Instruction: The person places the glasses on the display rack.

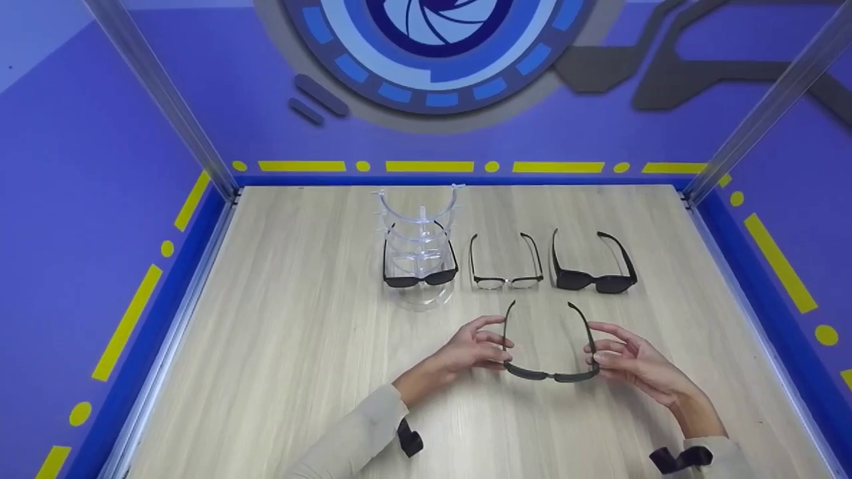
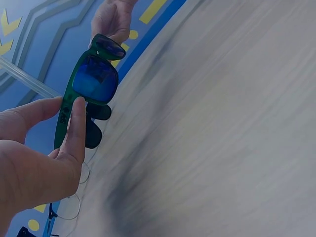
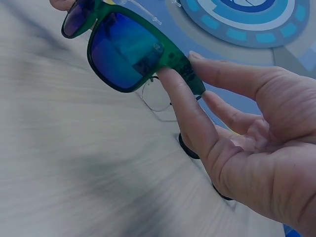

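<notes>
Between both hands a pair of green-framed sunglasses (image 1: pixel 551 376) with blue mirrored lenses (image 3: pixel 126 47) is held above the table, its temples spread and pointing away. My left hand (image 1: pixel 471 348) pinches the left temple near the hinge; in the left wrist view the thumb and fingers of the left hand (image 2: pixel 44 163) lie on either side of it. On the opposite side, my right hand (image 1: pixel 636 366) pinches the right temple near its hinge, as the right wrist view also shows, with the right hand (image 3: pixel 247 128) large there.
Beyond the hands stands a clear plastic glasses rack (image 1: pixel 421 249) with black sunglasses (image 1: pixel 421 278) at its lower part. To its right lie half-rimmed clear eyeglasses (image 1: pixel 507 282) and thick black sunglasses (image 1: pixel 594 282) on the wooden table (image 1: pixel 299 346). Blue walls (image 1: pixel 532 140) enclose it.
</notes>
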### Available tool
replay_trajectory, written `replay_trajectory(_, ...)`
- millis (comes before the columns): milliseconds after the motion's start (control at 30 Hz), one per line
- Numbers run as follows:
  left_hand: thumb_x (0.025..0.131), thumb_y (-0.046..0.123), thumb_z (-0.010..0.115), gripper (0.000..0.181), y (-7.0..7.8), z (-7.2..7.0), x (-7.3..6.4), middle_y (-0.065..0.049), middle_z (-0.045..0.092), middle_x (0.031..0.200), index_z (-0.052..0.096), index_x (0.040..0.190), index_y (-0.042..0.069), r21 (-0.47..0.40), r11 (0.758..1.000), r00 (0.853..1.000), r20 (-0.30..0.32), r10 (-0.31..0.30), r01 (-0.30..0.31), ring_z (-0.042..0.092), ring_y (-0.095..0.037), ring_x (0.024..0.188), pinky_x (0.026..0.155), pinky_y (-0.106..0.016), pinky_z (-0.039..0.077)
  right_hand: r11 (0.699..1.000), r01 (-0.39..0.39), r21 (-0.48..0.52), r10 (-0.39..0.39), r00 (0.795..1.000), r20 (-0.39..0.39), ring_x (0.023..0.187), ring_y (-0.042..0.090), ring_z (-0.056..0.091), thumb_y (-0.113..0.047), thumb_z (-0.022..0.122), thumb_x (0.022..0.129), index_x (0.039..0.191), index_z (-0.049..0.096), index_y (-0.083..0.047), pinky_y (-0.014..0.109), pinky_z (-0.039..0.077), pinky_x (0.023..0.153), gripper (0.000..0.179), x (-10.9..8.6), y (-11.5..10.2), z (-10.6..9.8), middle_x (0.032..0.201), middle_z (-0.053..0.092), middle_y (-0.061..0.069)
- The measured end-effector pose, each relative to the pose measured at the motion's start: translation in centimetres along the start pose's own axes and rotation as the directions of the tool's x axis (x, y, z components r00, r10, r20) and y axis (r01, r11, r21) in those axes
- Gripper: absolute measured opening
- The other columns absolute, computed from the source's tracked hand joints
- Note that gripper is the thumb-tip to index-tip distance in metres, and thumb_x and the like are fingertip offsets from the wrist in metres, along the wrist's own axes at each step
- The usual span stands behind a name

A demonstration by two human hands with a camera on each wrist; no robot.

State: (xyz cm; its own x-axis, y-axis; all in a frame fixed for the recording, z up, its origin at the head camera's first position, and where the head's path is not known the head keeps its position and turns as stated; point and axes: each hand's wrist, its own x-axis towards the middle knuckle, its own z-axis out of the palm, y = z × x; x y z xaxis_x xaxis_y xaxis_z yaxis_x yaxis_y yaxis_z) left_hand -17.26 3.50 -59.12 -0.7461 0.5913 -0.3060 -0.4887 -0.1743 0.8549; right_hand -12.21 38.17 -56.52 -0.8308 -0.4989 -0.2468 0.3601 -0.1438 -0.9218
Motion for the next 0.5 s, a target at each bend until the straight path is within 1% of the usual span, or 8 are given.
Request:
replay_trajectory(233,0.084,-0.015,0.069,0.078,0.2,-1.0,-0.7,-0.013,0.072,0.111,0.040,0.153,0.002,-0.005,1.000,1.000,-0.006,0.016,-0.016,0.072,-0.014,0.082,0.080,-0.034,0.065,0.999,-0.017,-0.045,0.016,1.000,-0.017,0.110,0.010,0.071,0.003,0.052,0.103,0.151,0.043,-0.021,0.028,0.061,0.091,0.054,1.0,0.2,0.6,0.125,0.071,0.000)
replay_trajectory(367,0.084,-0.013,0.070,0.077,0.3,-1.6,-1.2,-0.014,0.072,0.113,0.040,0.153,0.002,0.003,1.000,1.000,-0.016,0.015,-0.015,0.072,-0.013,0.082,0.080,-0.034,0.065,0.998,-0.027,-0.053,0.026,0.999,-0.022,0.111,0.011,0.071,0.002,0.054,0.102,0.150,0.043,-0.021,0.029,0.061,0.093,0.055,1.6,0.1,1.1,0.124,0.071,0.000)
replay_trajectory(500,0.084,-0.012,0.070,0.077,0.4,-2.0,-1.6,-0.015,0.072,0.115,0.039,0.154,0.003,0.013,1.000,1.000,-0.021,0.015,-0.014,0.073,-0.013,0.084,0.081,-0.033,0.065,0.997,-0.038,-0.061,0.036,0.999,-0.036,0.112,0.011,0.071,0.001,0.056,0.102,0.149,0.044,-0.023,0.027,0.060,0.094,0.054,2.0,-0.1,1.5,0.124,0.070,0.000)
